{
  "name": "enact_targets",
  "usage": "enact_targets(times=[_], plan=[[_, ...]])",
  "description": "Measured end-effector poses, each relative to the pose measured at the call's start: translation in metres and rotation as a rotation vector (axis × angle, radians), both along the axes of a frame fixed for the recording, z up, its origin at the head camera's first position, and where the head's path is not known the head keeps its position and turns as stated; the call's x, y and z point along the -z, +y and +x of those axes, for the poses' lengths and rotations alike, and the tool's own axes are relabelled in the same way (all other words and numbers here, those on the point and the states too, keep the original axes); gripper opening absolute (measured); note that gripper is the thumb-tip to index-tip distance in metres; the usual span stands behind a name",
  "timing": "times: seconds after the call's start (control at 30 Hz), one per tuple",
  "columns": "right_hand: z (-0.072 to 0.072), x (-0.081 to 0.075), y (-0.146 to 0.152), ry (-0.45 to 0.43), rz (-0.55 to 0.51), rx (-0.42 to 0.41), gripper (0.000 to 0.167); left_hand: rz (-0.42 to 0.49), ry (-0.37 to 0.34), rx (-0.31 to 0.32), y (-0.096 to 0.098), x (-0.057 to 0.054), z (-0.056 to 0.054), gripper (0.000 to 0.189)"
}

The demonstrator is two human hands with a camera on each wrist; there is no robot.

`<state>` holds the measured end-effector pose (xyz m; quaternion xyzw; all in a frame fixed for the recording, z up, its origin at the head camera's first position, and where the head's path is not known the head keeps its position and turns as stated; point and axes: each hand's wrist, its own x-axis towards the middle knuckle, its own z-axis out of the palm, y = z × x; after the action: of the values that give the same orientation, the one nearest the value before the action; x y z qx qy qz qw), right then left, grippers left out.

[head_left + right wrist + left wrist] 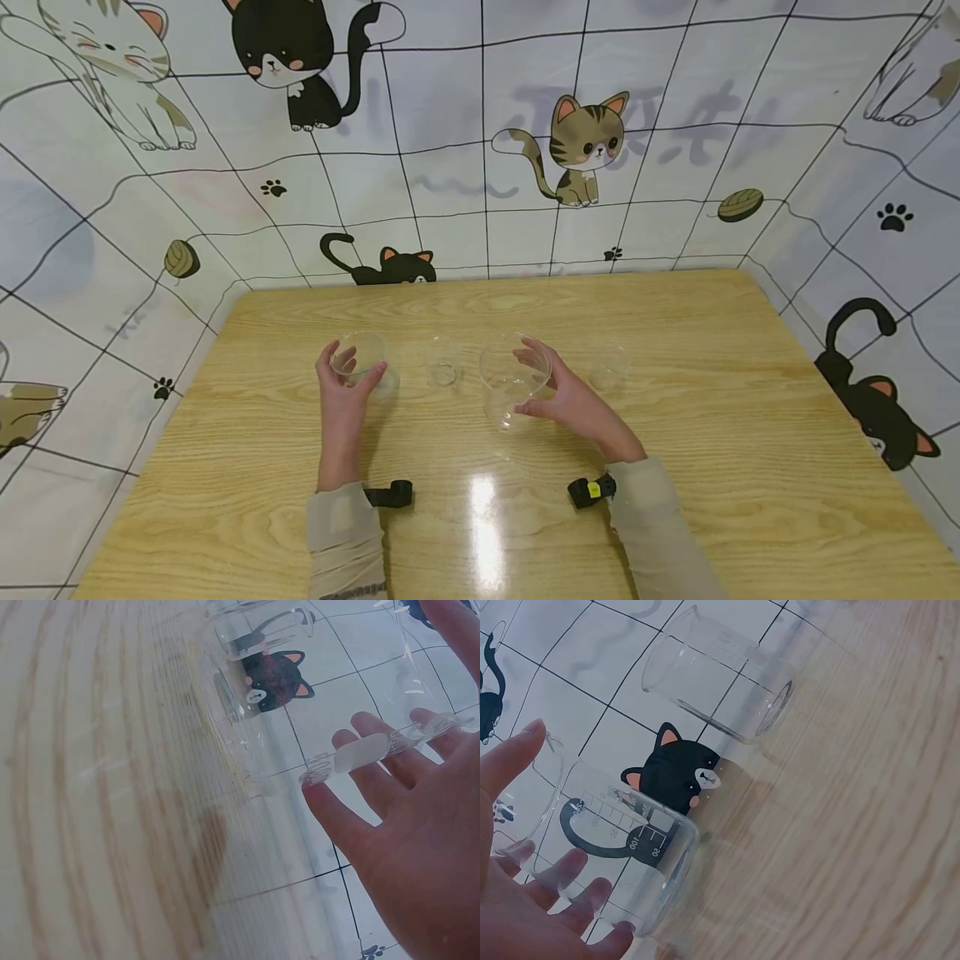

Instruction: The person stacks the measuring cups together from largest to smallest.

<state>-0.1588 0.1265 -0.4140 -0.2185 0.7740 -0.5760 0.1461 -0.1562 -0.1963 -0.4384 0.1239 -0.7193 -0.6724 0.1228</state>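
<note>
My left hand [347, 392] grips a clear glass beaker [630, 832] with printed graduations, thumb on one side near its rim and fingers round the other. In my right hand [566, 396] is a wider clear beaker [510, 371], held between thumb and fingers; white print and a blank label patch [361, 753] show on its wall in the right wrist view. Between the hands a small clear glass vessel [444, 372] stands upright on the table. Whether the two held beakers touch the table, I cannot tell.
Another faint clear glass vessel [609, 368] is on the wooden table [480, 317] just right of my right hand. A white cat-print sheet [442, 192] rises behind the table and along both sides. Light reflects off the front of the tabletop.
</note>
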Motion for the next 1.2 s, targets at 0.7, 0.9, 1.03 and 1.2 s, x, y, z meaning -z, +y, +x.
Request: enact_targets(times=[0.7,0.9,1.03,1.2], plan=[[0.002,-0.003,0.0,-0.047,-0.014,0.01,0.09,-0.001,-0.022,0.012,0.007,-0.025,0.011,0.085],[0.002,-0.002,0.0,-0.046,-0.02,0.0,0.091,-0.025,-0.006,0.035,0.006,-0.027,0.01,0.084],[0.002,-0.001,0.0,-0.033,-0.013,-0.003,0.09,-0.055,0.008,0.071,0.008,-0.03,0.012,0.084],[0.001,-0.001,0.0,-0.015,-0.012,-0.009,0.09,-0.081,0.024,0.095,0.012,-0.04,0.014,0.082]])
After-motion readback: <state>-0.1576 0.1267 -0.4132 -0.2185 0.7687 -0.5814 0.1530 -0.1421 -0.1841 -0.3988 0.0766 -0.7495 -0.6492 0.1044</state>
